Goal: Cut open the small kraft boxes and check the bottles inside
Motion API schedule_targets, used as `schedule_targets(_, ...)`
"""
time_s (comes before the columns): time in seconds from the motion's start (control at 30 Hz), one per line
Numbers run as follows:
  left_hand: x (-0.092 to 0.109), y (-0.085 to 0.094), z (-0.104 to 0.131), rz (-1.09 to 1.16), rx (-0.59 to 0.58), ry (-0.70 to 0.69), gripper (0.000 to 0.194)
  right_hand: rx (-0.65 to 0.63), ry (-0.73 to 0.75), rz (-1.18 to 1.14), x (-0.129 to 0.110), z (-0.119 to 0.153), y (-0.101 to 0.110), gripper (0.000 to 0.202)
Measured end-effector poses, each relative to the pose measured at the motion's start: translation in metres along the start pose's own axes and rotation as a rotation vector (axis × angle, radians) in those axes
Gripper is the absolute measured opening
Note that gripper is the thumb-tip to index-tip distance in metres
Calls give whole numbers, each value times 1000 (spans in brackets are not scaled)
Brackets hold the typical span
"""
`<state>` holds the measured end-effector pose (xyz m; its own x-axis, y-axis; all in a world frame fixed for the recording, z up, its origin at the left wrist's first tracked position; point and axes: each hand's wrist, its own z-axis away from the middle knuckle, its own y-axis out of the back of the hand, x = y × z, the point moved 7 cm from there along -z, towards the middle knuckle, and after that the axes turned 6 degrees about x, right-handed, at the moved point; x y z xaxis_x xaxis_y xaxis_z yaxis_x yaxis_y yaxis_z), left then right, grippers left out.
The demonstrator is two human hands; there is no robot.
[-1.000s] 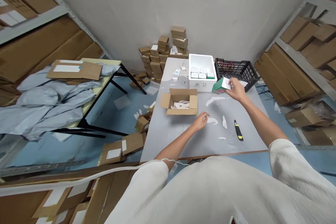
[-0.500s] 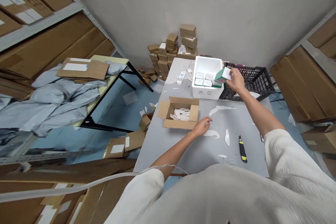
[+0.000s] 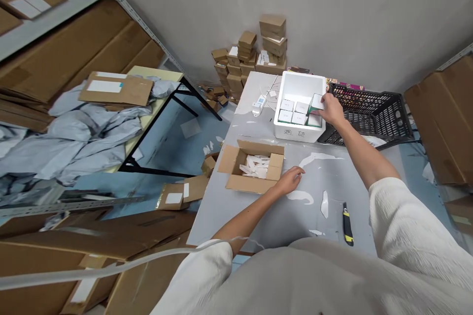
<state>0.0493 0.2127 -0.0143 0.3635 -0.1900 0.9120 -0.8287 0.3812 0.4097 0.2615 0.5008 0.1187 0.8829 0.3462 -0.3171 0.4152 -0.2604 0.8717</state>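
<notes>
My right hand [image 3: 331, 110] grips a small green-and-white box [image 3: 317, 102] at the right side of the white foam box [image 3: 295, 133]. Several similar small boxes [image 3: 286, 116] stand in rows inside the foam box, white tops up. Close to the grey tabletop, my left hand [image 3: 290, 180] is loosely bent and holds nothing, its fingers a little apart. Just left of it sits an open cardboard carton [image 3: 254, 185] with white paper scraps [image 3: 254, 166] in it.
A black plastic crate [image 3: 384, 120] stands right of the foam box. A black-and-yellow utility knife [image 3: 347, 226] and torn white scraps [image 3: 324, 204] lie on the table [image 3: 258, 221]. Stacked cartons [image 3: 272, 34] rise by the wall; grey bags [image 3: 84, 142] cover a side table.
My right hand has brought the small box down into the right side of the foam box, turning its white top upward. My left hand stays beside the carton. The view has shifted slightly.
</notes>
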Motion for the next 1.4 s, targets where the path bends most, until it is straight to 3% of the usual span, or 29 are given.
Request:
schedule_targets(0.33,1,-6,3,-14,-15,24,32,-292,-152,107,45,7,-73,45)
schedule_targets(0.43,1,-7,4,-18,-14,14,33,-342,-105,118,48,12,-86,44)
schedule_targets(0.57,3,-4,3,-9,2,-3,33,-315,-54,128,41,30,-89,49)
schedule_targets(0.83,13,18,9,-31,67,-19,35,-109,3,-46,-20,110,-65,50)
schedule_targets(0.93,8,28,18,-54,118,10,35,-52,-51,-211,-42,151,-70,47)
schedule_targets(1.07,-2,48,39,-111,213,42,36,-149,-186,-534,-78,212,-105,45)
schedule_targets(1.2,-9,77,70,-218,329,82,40,-288,-459,-732,-111,265,-150,47)
schedule_targets(1.33,-16,113,101,-464,443,228,49,-385,-614,-790,-138,290,-175,55)
schedule_targets(1.4,-20,125,112,-591,413,309,54,-420,-624,-800,-148,293,-181,61)
